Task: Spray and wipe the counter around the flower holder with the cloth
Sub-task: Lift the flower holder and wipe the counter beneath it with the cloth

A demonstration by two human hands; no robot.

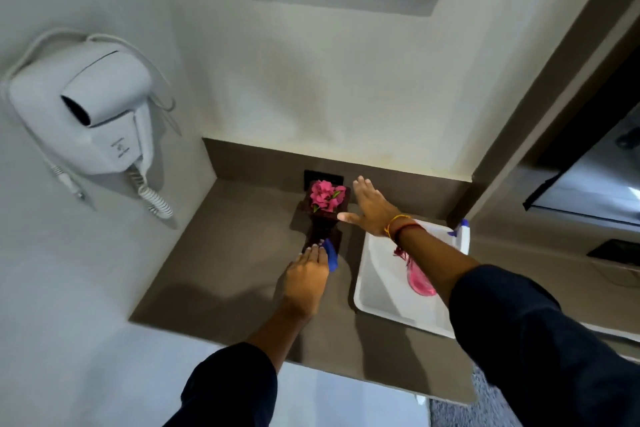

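The flower holder (320, 234) is dark wood with pink flowers (325, 198) on top, and it stands on the grey-brown counter (225, 253) near the back wall. My left hand (306, 276) presses a blue cloth (331, 256) against the counter at the holder's front base; only a strip of cloth shows past my fingers. To the right of the flowers, my right hand (372, 208) hovers open with fingers spread and the thumb beside the holder. The spray bottle (420, 282) with pink liquid lies in the white tray (381, 302), partly hidden by my right forearm.
The bottle's blue-white nozzle (461, 230) points to the tray's far right corner. A black socket (323, 177) sits in the backsplash behind the flowers. A white hair dryer (90, 111) with a coiled cord hangs on the left wall. A dark frame runs up the right side.
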